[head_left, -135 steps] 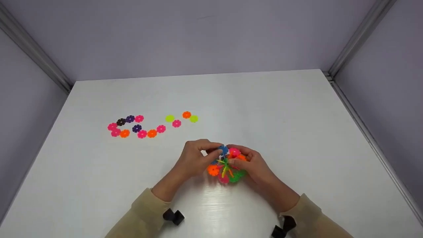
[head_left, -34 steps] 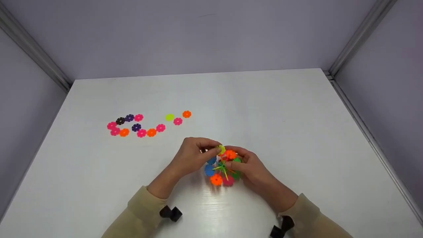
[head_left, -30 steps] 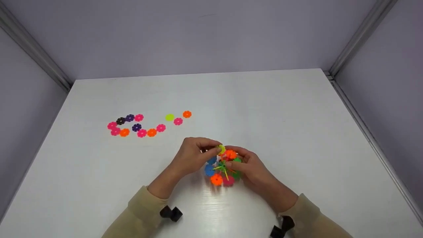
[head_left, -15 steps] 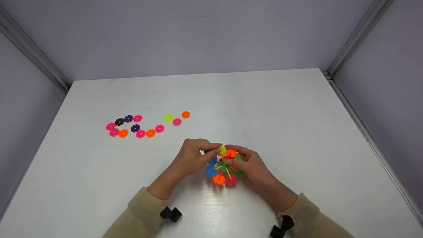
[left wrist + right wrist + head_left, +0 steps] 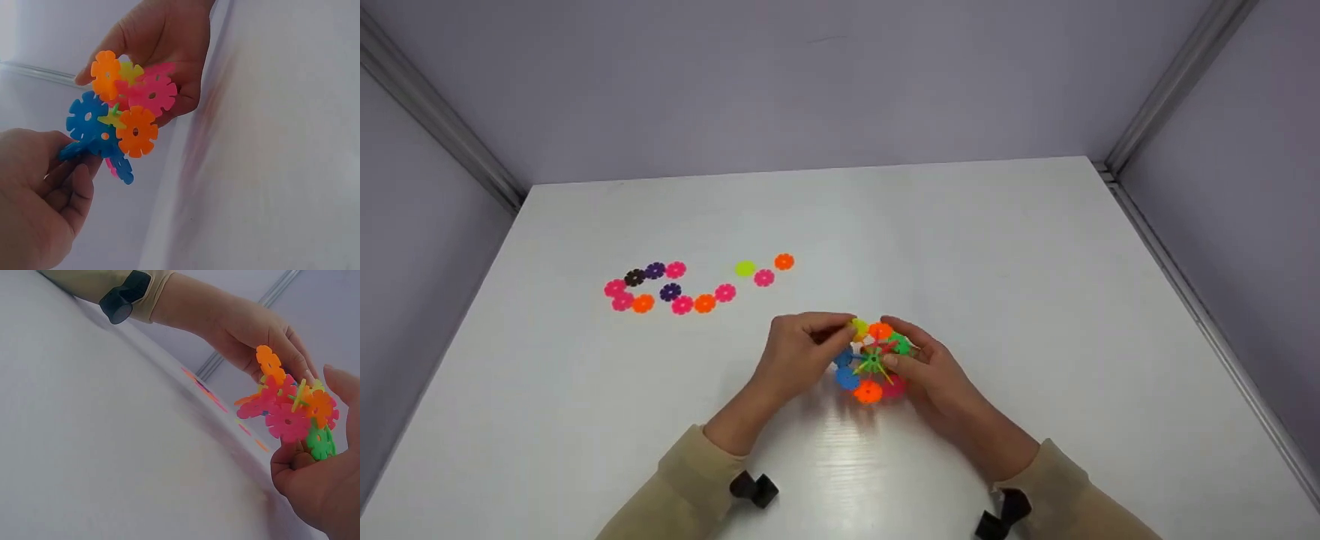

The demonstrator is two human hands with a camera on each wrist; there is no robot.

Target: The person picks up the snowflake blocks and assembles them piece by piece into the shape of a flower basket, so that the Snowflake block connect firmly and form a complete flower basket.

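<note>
A cluster of interlocking flower-shaped plastic discs [image 5: 868, 391] is held up between both hands, above the table. Its discs are orange, blue, pink, green and yellow, with a green disc [image 5: 873, 360] at the middle. My left hand [image 5: 797, 352] pinches a yellow disc [image 5: 860, 327] at the cluster's upper left edge. From the right, my right hand [image 5: 941, 379] grips the cluster, thumb on the near side. The left wrist view shows blue discs [image 5: 85, 117] beside the left fingers. In the right wrist view, pink discs [image 5: 288, 422] and a green disc [image 5: 322, 441] lie near the right fingers.
Loose flower discs lie flat on the white table [image 5: 997, 262], left and beyond the hands. Among them are a black disc [image 5: 635, 277], a purple disc [image 5: 670, 292], a yellow disc [image 5: 745, 268] and an orange disc [image 5: 784, 262]. Pale walls [image 5: 825, 90] enclose the table.
The yellow disc that lay rightmost on the table has left it, and the left hand now pinches a yellow disc at the cluster. The cluster has turned and risen slightly in the head view.
</note>
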